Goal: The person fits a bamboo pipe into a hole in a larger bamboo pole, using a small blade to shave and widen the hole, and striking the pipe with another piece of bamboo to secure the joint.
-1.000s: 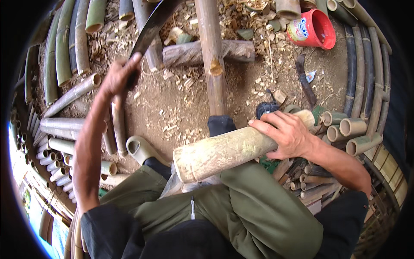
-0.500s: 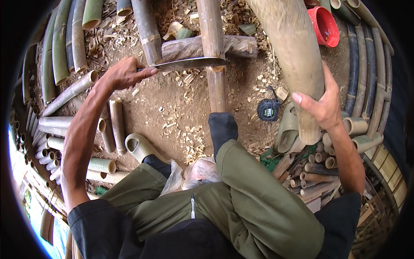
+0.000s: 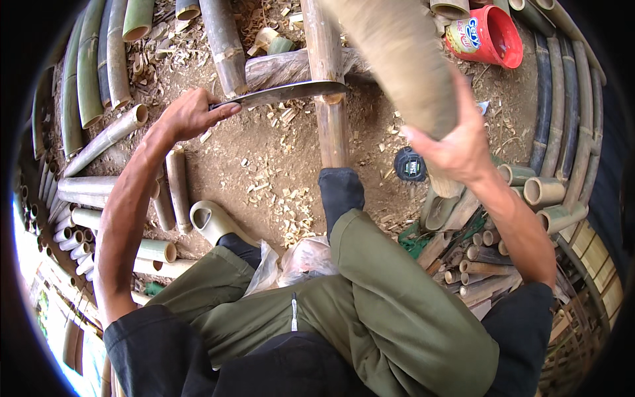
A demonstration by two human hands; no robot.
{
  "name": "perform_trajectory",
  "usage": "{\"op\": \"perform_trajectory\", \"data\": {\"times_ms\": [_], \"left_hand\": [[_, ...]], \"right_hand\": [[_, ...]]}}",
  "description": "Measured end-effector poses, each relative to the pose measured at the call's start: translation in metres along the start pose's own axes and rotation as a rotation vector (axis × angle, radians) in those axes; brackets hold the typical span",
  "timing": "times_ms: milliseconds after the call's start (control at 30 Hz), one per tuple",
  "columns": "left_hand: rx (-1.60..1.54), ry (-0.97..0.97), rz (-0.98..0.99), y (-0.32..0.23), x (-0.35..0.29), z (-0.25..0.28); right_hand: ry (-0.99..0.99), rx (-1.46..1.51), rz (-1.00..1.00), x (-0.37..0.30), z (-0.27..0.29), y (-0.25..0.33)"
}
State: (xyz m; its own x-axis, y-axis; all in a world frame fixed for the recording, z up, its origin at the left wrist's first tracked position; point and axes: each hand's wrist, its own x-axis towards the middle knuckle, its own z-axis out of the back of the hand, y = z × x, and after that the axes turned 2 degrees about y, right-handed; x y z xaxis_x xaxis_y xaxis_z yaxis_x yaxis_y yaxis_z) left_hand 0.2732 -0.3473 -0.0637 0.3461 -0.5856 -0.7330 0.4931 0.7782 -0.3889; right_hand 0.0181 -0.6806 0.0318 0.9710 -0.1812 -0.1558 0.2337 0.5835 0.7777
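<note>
My left hand [image 3: 193, 115] is closed round the handle of a long machete [image 3: 291, 92]. Its dark blade lies crosswise on a brown bamboo pole [image 3: 333, 135], where a pale notch shows beside the edge. The near end of that pole meets my foot in a dark sock [image 3: 341, 193]. Farther off, the pole rests across a rough log [image 3: 274, 71]. In my right hand [image 3: 463, 142], fingers wrapped round its narrow end, is a thick wooden club [image 3: 407, 69], blurred by motion. The club is raised in front of the pole's right side, apart from the blade as far as I can see.
A black tape measure [image 3: 410, 164] sits on the ground near the club's handle. Beyond it stands a red bucket [image 3: 503, 36] on its side. Cut bamboo lengths [image 3: 89, 73] line both sides. A beige clog [image 3: 215, 221] and wood chips [image 3: 297, 231] lie close to my legs.
My right hand has swung the wooden club leftward, toward the pole, uncovering more of the red bucket. The machete in my left hand keeps nearly the same place, its blade slightly more tilted.
</note>
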Motion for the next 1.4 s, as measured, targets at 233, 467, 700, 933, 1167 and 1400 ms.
{"op": "perform_trajectory", "data": {"times_ms": [233,467,700,933,1167,1400], "left_hand": [[0.130,0.000,0.090,-0.002,-0.007,-0.006],[-0.107,-0.641,-0.116,0.024,-0.066,-0.074],[-0.203,-0.970,0.478,0.046,-0.018,-0.079],[-0.311,-0.756,0.331,-0.075,-0.017,-0.129],[-0.843,-0.220,0.338,-0.172,0.025,-0.215],[-1.376,-0.691,0.039,-0.126,0.043,-0.206]], "right_hand": [[0.014,-0.164,-0.009,0.019,0.015,-0.002],[-0.208,0.034,-0.244,-0.122,-0.002,-0.048],[-0.353,-0.185,-0.559,-0.289,-0.120,-0.045],[-0.392,-0.145,-0.427,-0.225,-0.188,-0.047],[-0.376,-0.074,-0.311,-0.144,-0.213,-0.040],[-0.466,-0.006,-0.333,-0.147,-0.178,-0.057]]}}
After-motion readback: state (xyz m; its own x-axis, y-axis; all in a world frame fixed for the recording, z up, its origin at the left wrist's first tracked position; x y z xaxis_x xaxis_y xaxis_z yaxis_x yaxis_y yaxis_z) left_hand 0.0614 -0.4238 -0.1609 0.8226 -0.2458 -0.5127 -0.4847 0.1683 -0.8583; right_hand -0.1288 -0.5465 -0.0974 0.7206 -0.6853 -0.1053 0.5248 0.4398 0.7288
